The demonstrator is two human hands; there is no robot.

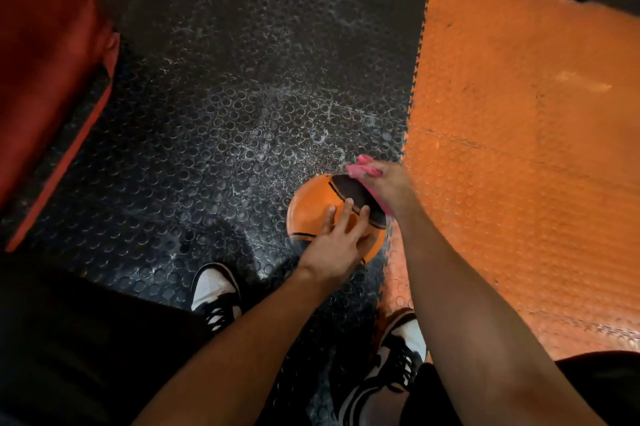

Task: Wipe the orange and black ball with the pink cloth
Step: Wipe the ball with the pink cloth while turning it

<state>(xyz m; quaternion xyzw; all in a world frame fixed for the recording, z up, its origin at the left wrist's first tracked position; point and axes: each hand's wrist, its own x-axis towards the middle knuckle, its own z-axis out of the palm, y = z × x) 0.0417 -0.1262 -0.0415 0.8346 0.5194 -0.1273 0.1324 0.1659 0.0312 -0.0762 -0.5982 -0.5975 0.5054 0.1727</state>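
The orange and black ball [311,209] rests on the dark studded floor mat, just in front of my feet. My left hand [341,238] lies flat on its near side, fingers spread over the orange and black panels, steadying it. My right hand [389,186] grips the pink cloth [363,167] and presses it against the ball's far right side, over the black panel. Most of the cloth is hidden under the hand; only a bunched end sticks out to the left.
A black studded mat [225,96] meets an orange interlocking mat [519,148] beside the ball. A red padded object [45,79] fills the left edge. My two black and white shoes [214,294] [398,356] stand close behind the ball.
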